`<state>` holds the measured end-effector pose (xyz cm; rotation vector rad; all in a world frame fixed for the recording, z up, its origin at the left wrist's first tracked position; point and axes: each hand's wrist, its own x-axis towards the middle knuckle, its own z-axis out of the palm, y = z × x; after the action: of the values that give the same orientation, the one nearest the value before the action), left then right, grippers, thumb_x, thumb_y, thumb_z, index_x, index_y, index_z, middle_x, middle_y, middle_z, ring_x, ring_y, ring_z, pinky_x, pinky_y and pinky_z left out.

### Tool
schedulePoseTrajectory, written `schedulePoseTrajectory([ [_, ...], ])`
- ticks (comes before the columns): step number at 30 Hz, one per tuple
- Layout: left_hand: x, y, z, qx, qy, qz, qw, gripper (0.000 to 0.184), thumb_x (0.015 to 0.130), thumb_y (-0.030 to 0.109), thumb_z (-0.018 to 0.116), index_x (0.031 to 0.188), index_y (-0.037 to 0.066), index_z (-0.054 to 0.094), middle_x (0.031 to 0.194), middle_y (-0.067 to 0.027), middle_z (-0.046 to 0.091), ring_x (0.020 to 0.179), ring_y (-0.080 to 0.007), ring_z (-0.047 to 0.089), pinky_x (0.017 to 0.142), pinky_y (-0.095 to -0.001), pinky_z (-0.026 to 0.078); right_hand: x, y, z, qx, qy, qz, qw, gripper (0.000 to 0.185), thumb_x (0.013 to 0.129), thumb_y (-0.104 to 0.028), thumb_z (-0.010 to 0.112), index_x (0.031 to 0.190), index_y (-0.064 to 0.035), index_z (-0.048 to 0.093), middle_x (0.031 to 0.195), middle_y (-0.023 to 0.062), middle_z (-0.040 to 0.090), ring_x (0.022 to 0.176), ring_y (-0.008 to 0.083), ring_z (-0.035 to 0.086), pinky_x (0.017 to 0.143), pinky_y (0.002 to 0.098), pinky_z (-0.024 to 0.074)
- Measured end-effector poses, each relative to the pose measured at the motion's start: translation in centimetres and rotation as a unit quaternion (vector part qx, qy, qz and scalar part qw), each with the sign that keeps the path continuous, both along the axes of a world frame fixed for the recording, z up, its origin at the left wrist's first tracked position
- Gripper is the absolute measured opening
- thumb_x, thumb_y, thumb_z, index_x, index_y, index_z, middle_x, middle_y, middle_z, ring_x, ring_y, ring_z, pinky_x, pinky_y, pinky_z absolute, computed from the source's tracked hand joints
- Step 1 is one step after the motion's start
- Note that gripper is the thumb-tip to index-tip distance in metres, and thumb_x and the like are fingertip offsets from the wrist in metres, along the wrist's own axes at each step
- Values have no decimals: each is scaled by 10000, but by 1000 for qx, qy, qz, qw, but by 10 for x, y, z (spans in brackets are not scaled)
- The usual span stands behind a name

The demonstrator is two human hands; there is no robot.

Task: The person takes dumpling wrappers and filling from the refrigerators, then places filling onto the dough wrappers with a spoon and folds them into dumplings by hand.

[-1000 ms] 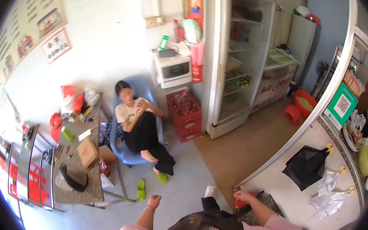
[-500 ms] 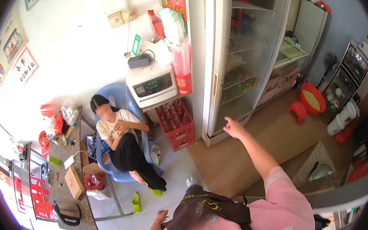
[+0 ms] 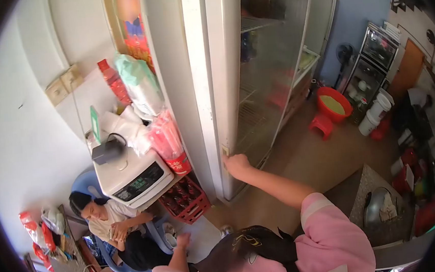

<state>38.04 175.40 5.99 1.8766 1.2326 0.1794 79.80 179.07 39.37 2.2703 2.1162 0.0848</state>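
Observation:
My right hand (image 3: 237, 166) is at the handle recess (image 3: 225, 158) on the left edge of the glass-door fridge (image 3: 269, 81), its fingers curled against the frame. The fridge door looks closed, with wire shelves behind the glass. Lower down, my left hand (image 3: 183, 240) hangs near my body, small and partly blurred, holding nothing that I can make out. Left of the fridge, a white machine (image 3: 134, 178) with a dark display stands on a shelf beside packs of red-and-pink straws or bags (image 3: 167, 145).
A person (image 3: 106, 216) sits in a blue chair (image 3: 86, 184) at the lower left. A red crate (image 3: 187, 200) of bottles stands under the machine. Beyond the fridge are a red basin (image 3: 333, 105), a red stool (image 3: 321, 127) and white buckets (image 3: 374, 113). A stone-topped counter (image 3: 360, 201) is at the right.
My right arm has risen from my side and reached forward to the fridge's handle edge. The view has moved closer to the fridge and the white machine. My left hand stays low.

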Motion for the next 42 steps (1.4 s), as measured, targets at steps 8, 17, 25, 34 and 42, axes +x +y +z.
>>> schedulePoseTrajectory([
  [8,98,58,125,-170,-324,256,895,343,860,265,645,1086,11,604,819,-45,645,667,-104,599,565,-234,457,6,-18,33,-57,38,31,997,303,825,-127,499,1121,-68,483,690,132,657,627,308,658,510,430,496],
  [17,59,3,82,-321,-80,222,917,389,846,333,637,1080,24,629,913,-83,657,773,-164,616,672,-295,493,65,-152,60,-185,102,62,976,276,850,-310,581,1044,-114,560,770,146,659,705,327,647,613,446,500],
  [25,359,99,190,-163,-267,-279,908,522,880,310,586,1315,44,478,1375,-160,452,1281,-272,412,1076,-378,310,175,-300,-17,16,329,-281,902,350,913,-292,515,1167,-70,608,1143,131,625,1041,230,584,895,348,447],
  [34,608,244,276,541,98,231,803,616,823,412,663,1270,29,481,1255,-189,516,1087,-319,537,883,-433,452,224,-347,-74,487,700,-346,393,447,941,-374,446,1259,-70,523,1232,111,560,1110,240,529,968,387,418],
  [42,661,256,270,400,-28,144,905,493,839,373,654,1166,22,541,1110,-163,568,965,-270,562,807,-408,466,246,-323,-2,634,510,-437,382,376,920,-364,503,1092,-41,591,963,53,618,835,158,582,755,277,482],
])
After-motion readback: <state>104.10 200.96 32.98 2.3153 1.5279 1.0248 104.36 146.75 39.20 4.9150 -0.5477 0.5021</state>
